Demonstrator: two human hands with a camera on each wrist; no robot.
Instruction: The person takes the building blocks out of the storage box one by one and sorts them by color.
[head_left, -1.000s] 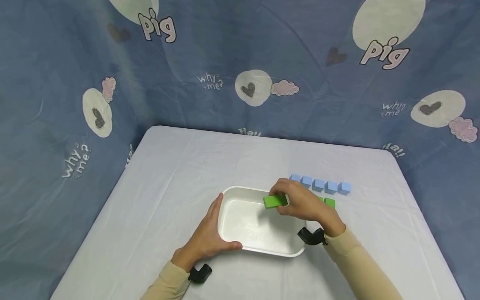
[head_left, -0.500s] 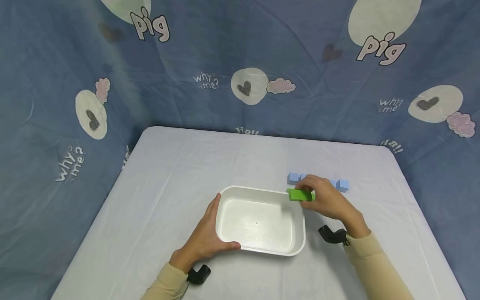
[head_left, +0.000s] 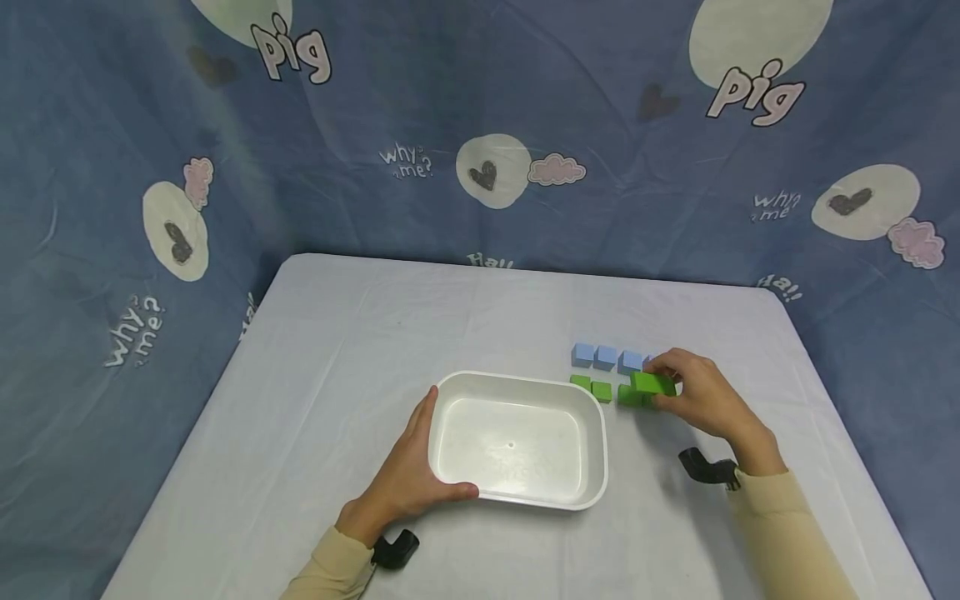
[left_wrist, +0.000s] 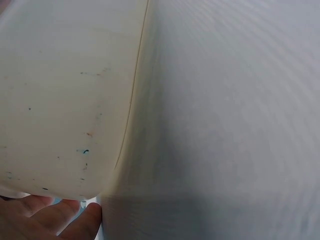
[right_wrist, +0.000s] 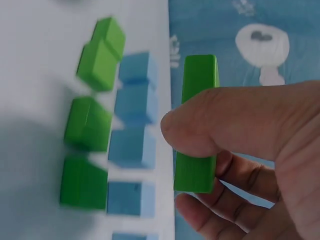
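A white rectangular plastic tray [head_left: 517, 502] stands on the table, with nothing in it. My left hand [head_left: 405, 479] rests against its left end, fingers straight along the side and thumb stretched along the front edge. In the left wrist view, fingertips touch the tray's outer wall [left_wrist: 65, 100]. To the right of the tray my right hand [head_left: 705, 396] pinches an oblong green block [right_wrist: 197, 172] between thumb and fingers. The held block is above a row of green cubes [head_left: 601, 392], hiding part of them in the head view.
Behind the green cubes runs a row of light blue cubes [head_left: 605, 357]; the right hand hides its right end. A white cloth covers the table [head_left: 420, 317]. A blue printed curtain [head_left: 375, 200] hangs behind it.
My right hand has carried the green block from over the tray rightward, out past the tray's right edge to above the green cubes. The left hand has stayed at the tray.
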